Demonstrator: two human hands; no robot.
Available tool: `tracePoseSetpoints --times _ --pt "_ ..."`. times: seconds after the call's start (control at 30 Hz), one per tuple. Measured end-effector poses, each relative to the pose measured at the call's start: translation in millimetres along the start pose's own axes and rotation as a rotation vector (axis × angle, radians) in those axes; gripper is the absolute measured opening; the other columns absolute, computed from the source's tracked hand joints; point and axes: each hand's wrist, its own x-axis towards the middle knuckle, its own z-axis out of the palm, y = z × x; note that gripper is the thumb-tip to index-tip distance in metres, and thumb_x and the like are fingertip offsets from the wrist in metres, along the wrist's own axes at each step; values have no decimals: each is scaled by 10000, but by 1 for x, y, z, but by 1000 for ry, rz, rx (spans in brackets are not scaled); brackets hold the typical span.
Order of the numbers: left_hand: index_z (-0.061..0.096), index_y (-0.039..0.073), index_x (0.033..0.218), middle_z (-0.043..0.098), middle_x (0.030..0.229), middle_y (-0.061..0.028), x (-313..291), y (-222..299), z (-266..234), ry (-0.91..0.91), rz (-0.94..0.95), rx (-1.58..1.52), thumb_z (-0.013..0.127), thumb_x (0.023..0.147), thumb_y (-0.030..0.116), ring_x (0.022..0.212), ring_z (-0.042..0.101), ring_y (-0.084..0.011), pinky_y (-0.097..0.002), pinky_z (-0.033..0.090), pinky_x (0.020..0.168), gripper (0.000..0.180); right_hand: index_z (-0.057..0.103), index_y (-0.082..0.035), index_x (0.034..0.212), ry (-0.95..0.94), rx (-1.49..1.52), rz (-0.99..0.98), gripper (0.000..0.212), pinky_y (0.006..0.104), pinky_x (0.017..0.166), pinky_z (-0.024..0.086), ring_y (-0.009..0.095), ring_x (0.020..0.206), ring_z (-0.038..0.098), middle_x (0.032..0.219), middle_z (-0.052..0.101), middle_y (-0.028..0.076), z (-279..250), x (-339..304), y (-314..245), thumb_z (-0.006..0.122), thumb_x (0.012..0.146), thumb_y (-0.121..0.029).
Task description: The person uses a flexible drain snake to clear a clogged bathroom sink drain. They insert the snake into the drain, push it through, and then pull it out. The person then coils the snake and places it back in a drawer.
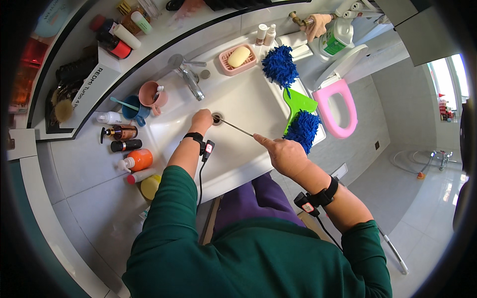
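A thin metal rod (235, 127) slants over the white washbasin (231, 168), from beside the drain hole (217, 118) toward the right. My right hand (285, 155) is closed round its right end, the index finger stretched along it. At the drain's left edge my left hand (201, 120) is closed, fingers curled; what they hold, if anything, is hidden. On the basin's right rim lie two blue chenille duster heads (279, 67) (303, 130) and a bright green plastic piece (299, 107) between them.
Behind the basin rise a chrome faucet (187, 77) and a pink soap dish (223, 63) with yellow soap. Cups (152, 96) and several bottles (138, 160) line the left counter. A toilet with a pink seat (323, 94) stands right. Wrist-strap cables (200, 181) hang down.
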Motion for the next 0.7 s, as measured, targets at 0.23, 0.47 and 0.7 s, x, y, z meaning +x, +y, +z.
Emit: tracePoseSetpoints --times 0.23,0.47,0.7 --pt "643 -7 708 647 652 -170 5 14 -13 -316 -163 -591 528 806 138 604 652 -239 -372 512 568 209 452 -233 1358 -30 -31 27 593 388 570 511 280 671 640 749 629 101 -9 -2 16 497 797 -45" --pt "664 -10 809 666 859 -205 2 -4 -5 -83 -21 29 582 815 190 757 641 -386 -447 519 691 216 437 -248 1370 -71 -16 18 606 390 590 517 282 705 644 779 639 102 6 3 9 493 801 -45" --pt "630 -42 757 632 730 -212 -5 5 -12 -262 -130 -599 501 870 213 592 609 -351 -396 502 632 307 446 -227 1359 -83 63 -12 579 413 594 510 311 666 635 733 636 126 1 3 22 501 808 -57"
